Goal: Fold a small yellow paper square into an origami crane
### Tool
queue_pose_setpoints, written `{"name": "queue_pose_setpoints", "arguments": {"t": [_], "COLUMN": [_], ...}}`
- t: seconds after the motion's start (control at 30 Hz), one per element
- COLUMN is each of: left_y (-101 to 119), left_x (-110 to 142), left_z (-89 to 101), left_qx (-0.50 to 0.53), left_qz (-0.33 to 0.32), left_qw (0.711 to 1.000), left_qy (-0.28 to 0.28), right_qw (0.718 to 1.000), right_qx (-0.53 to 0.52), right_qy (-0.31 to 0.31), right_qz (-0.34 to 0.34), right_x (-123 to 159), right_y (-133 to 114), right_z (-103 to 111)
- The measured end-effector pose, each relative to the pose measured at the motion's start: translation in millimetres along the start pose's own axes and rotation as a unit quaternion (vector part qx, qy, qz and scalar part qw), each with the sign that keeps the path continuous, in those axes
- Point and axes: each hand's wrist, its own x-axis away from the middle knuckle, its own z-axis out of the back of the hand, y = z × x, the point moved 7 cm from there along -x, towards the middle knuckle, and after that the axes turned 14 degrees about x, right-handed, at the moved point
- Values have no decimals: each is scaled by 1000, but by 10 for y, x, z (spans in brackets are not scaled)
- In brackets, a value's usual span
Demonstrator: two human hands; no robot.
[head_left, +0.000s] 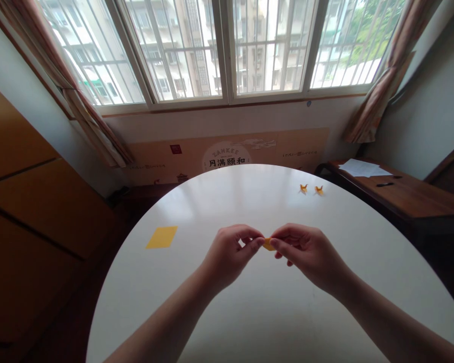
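Note:
My left hand [230,254] and my right hand [306,252] meet above the middle of the round white table [272,312]. Both pinch a small folded piece of orange paper [268,244] between fingertips; most of it is hidden by the fingers. A flat yellow-orange paper sheet [162,237] lies on the table to the left of my left hand. Two small folded orange paper figures [310,189] stand on the far right part of the table.
A dark wooden side desk [408,196] at the right holds white papers [363,168] and a dark pen [385,184]. A printed cardboard panel [227,156] leans under the barred window. A wooden cabinet [30,201] stands at the left.

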Motion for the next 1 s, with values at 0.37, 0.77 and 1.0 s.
{"name": "queue_pose_setpoints", "arguments": {"t": [0.37,0.77,1.0], "left_y": [-1,-55,0], "left_x": [12,29,53], "left_z": [-40,-95,-127], "left_qx": [-15,24,20], "left_qz": [-12,57,22], "left_qw": [1000,998,999], "left_qy": [0,-7,-34], "right_qw": [998,999,996], "right_qx": [-23,20,64], "right_qy": [-25,-20,-51], "right_qz": [-50,-34,25], "right_x": [-14,-3,22], "right_y": [109,80,-37], "right_z": [-97,-102,-145]}}
